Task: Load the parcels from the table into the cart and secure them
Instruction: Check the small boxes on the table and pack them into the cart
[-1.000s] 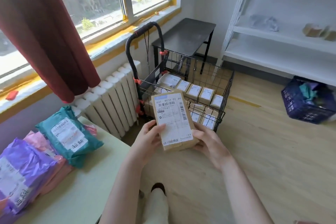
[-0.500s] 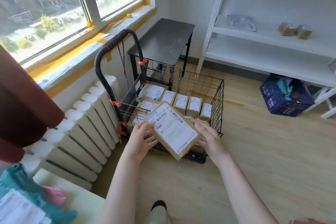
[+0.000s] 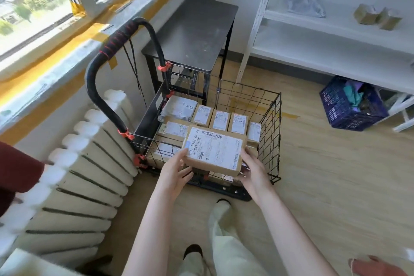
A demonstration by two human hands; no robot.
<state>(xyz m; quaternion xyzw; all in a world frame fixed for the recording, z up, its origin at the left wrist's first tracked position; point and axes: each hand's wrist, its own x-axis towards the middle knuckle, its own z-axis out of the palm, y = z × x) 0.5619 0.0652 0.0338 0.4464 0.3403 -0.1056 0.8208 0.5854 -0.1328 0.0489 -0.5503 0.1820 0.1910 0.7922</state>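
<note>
left hand (image 3: 174, 175) + right hand (image 3: 254, 173) fingers curled on parcel (image 3: 214, 152) ends, over cart (image 3: 224, 189) near edge; mesh side just right of fingers, packed parcels (image 3: 220, 120) beyond.

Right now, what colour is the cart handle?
Black, with a red-striped grip wrap: the cart handle, head view.

Head view, steeply down over cart (image 3: 270, 123)

I see a brown labelled parcel (image 3: 214, 152) lying flat over the wire cart (image 3: 270, 132), above boxes (image 3: 220, 120) packed inside.
</note>
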